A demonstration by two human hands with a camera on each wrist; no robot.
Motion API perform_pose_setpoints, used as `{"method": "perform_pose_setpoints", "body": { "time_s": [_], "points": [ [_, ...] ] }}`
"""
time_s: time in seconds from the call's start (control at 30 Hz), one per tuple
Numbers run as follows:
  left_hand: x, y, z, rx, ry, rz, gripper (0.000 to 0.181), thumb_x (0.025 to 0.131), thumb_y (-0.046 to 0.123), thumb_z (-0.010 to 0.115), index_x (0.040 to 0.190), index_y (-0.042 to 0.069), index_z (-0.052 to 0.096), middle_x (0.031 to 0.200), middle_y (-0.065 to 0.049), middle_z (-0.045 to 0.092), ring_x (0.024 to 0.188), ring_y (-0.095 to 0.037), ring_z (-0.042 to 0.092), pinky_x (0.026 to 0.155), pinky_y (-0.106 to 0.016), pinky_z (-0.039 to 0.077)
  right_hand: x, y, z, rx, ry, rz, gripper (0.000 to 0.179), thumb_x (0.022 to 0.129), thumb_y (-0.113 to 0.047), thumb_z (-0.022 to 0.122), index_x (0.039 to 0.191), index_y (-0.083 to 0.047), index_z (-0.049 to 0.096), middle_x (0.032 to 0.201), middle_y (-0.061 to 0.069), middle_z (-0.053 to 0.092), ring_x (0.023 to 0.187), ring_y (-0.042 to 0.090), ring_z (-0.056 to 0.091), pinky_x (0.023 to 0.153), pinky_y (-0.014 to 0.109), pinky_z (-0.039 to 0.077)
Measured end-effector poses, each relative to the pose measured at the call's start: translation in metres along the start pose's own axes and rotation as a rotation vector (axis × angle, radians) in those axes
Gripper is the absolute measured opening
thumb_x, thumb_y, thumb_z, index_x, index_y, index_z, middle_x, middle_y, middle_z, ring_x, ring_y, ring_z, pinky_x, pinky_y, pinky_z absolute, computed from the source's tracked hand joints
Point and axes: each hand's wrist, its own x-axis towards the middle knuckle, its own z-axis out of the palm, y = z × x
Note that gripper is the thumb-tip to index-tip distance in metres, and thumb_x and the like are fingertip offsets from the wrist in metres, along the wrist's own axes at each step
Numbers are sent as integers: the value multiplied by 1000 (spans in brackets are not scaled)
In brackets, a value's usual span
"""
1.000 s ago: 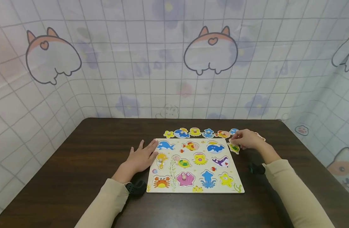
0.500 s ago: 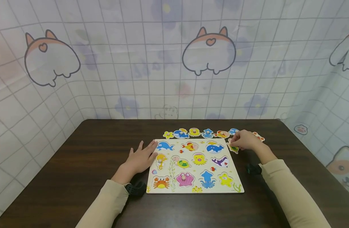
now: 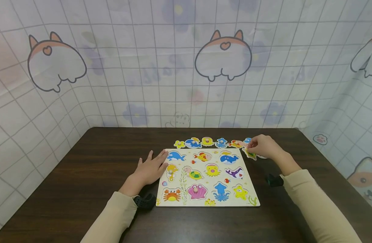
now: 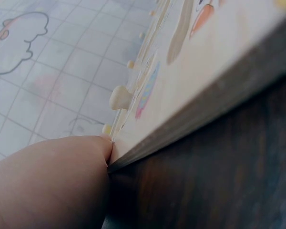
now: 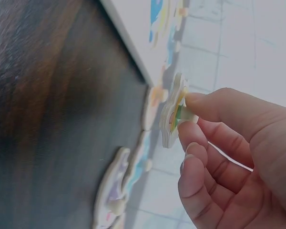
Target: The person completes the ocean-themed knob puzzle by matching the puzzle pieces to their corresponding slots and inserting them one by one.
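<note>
Your right hand point(image 3: 263, 147) pinched the green-and-yellow piece point(image 5: 169, 117) just off the board's point(image 3: 196, 203) far right corner; your left hand point(image 3: 149, 169) lay spread on its left edge. Picking-up seemed underway; next probably called for aligning over the turtle recess point(image 3: 195, 173).

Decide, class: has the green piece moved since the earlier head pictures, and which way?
Yes: pinched by the right hand, the green piece sits slightly higher in the head view against the board.
</note>
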Motion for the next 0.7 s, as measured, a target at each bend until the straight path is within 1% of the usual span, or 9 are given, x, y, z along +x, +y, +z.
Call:
{"method": "perform_pose_setpoints", "body": {
  "time_s": [0.1,0.2,0.4,0.53,0.7],
  "points": [
    [0,0,0,1,1,-1,61,110,39,42,165,17,25,170,-6,20,153,-47,9,112,-78,8,-1,-7,-1,-10,13,-35,12,95,-13,71,94,-1,73,86,7,69,75,22,61,68,41,52],
    [0,-1,-1,2,-2,-4,62,110,40,42,165,18,24,170,-5,19,154,-47,8,112,-78,7,-2,-16,0,-15,15,-60,11,95,-14,72,93,-4,73,82,3,67,73,20,58,67,39,50],
    [2,-1,0,7,-2,-5,63,110,41,42,165,18,23,170,-5,18,154,-47,8,112,-78,7,-5,-40,6,-19,5,-111,7,93,-14,74,92,-8,74,80,0,65,72,18,56,66,34,47],
    [2,-1,0,11,0,-6,64,109,41,43,165,18,23,170,-5,18,154,-47,8,112,-78,7,-7,-57,10,-14,-14,-138,5,93,-14,74,90,-10,74,76,-1,62,69,17,53,62,33,44],
    [2,-2,0,10,4,-6,64,109,41,43,165,18,23,170,-5,18,154,-47,8,112,-78,8,-8,-76,15,-20,-35,-197,4,93,-13,75,90,-10,74,76,-3,64,68,15,55,60,31,46]
  ]
}}
